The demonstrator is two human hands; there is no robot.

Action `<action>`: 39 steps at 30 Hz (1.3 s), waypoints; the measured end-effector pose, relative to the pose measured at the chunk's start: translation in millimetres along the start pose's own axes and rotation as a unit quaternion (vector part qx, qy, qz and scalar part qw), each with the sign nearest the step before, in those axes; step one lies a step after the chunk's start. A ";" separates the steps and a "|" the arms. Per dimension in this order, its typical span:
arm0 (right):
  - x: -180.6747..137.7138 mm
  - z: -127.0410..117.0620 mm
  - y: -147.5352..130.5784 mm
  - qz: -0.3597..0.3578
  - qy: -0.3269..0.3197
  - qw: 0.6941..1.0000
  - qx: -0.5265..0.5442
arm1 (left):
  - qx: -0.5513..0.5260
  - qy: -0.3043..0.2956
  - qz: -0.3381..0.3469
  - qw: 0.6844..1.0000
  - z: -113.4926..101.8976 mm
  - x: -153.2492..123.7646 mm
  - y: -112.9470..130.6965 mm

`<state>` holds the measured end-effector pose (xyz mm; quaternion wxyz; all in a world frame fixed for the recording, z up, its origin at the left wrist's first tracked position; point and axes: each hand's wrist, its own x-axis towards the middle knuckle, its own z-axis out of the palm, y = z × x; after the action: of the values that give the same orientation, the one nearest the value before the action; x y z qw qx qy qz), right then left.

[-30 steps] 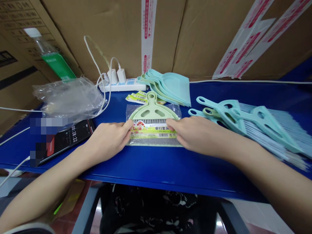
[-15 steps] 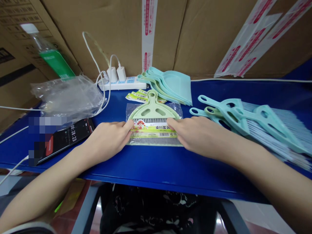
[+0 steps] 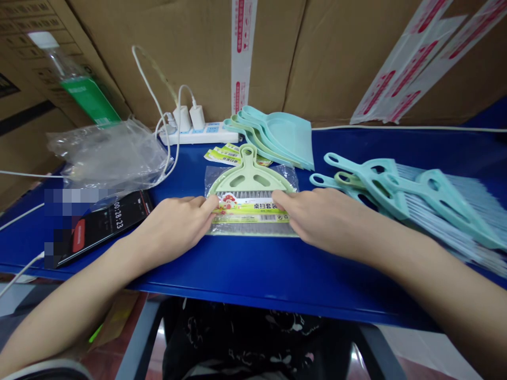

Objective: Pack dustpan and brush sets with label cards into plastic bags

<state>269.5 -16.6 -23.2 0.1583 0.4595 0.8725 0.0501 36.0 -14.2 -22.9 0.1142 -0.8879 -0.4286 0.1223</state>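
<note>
A green hand brush in a clear plastic bag (image 3: 249, 182) with a yellow printed label lies flat on the blue table (image 3: 253, 264), handle pointing away from me. My left hand (image 3: 176, 224) grips the bag's left edge with its fingers curled. My right hand (image 3: 317, 216) grips the right edge the same way.
A stack of light blue and green dustpans (image 3: 277, 138) lies behind the bag. Several brushes (image 3: 415, 198) lie to the right. Spare labels (image 3: 224, 154), a power strip (image 3: 198, 134), crumpled plastic bags (image 3: 109, 155), a bottle (image 3: 75, 79) and a phone (image 3: 105, 221) are at the left. Cardboard boxes (image 3: 317, 53) line the back.
Both hands stay on the bagged brush; only the camera view shifts slightly. The phone's timer ticks forward.
</note>
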 end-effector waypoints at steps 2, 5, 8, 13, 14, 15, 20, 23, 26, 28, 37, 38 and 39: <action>-0.5 0.7 0.0 0.000 0.003 1.000 -0.003 | -0.001 0.000 0.001 1.000 0.2 0.2 0.0; -0.6 0.9 -0.5 0.003 0.001 1.000 0.001 | 0.001 0.000 0.002 1.000 0.3 0.6 0.4; -0.1 -0.4 -1.0 0.008 -0.007 1.000 0.003 | 0.010 0.005 0.002 1.000 0.4 0.8 0.5; -1.1 -1.5 -0.3 0.012 -0.009 1.000 0.005 | 0.021 0.014 0.007 1.000 1.6 0.9 0.2; -1.5 -1.2 -0.1 0.013 -0.009 1.000 0.005 | 0.021 0.017 0.009 1.000 1.9 0.9 0.1; -1.7 -1.0 0.2 0.012 -0.010 1.000 0.005 | 0.022 0.018 0.010 1.000 2.2 1.0 0.1; -1.3 -0.3 0.3 0.006 -0.013 1.000 0.007 | 0.019 0.021 0.012 1.000 2.9 1.0 -0.1; -0.4 -0.2 -0.3 0.008 -0.012 1.000 0.010 | 0.010 0.031 0.015 0.999 3.2 0.7 -0.3; 0.0 0.3 -0.6 0.008 -0.012 1.000 0.012 | 0.012 0.034 0.016 0.999 3.3 0.6 -0.3; -0.2 0.8 -0.6 0.007 -0.011 1.000 0.012 | 0.013 0.035 0.016 0.999 3.2 0.7 -0.4; -0.7 -0.9 -0.7 0.012 -0.017 1.000 0.013 | 0.022 0.028 0.013 0.999 0.8 -0.7 1.5; -0.6 -1.1 -1.0 0.013 -0.018 1.000 0.011 | 0.023 0.026 0.013 0.999 0.3 -0.9 2.0; -0.4 -1.2 -1.2 0.014 -0.017 1.000 0.008 | 0.025 0.025 0.014 0.999 -0.2 -1.0 2.5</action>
<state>268.4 -17.5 -22.2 0.1685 0.4735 0.8637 0.0371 37.2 -16.5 -23.4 0.1452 -0.8934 -0.4101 0.1119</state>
